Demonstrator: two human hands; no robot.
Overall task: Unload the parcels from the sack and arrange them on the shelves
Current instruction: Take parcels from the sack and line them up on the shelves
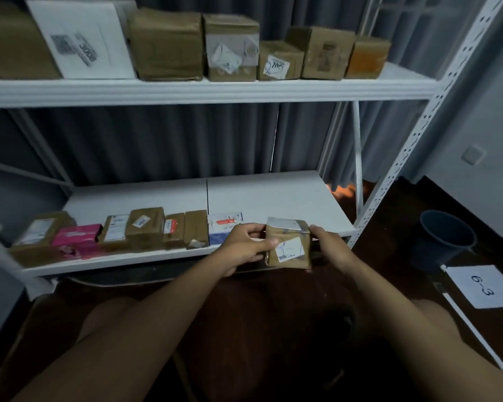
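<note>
I hold a small brown cardboard parcel (289, 245) with white labels in both hands, just in front of the lower shelf's (273, 195) front edge. My left hand (246, 246) grips its left side with the thumb across the front. My right hand (330, 246) clasps its right side. A row of several parcels stands along the lower shelf to the left, ending with a blue and white box (224, 227). The upper shelf (204, 91) carries a row of several bigger brown boxes and a white parcel (83, 39). The sack is not clearly visible.
A white perforated upright (427, 117) frames the rack on the right. A dark bucket (445, 236) stands on the floor at right, beside a paper sign marked 6-3 (481, 285). The lower shelf's right half and back are bare. A grey curtain hangs behind.
</note>
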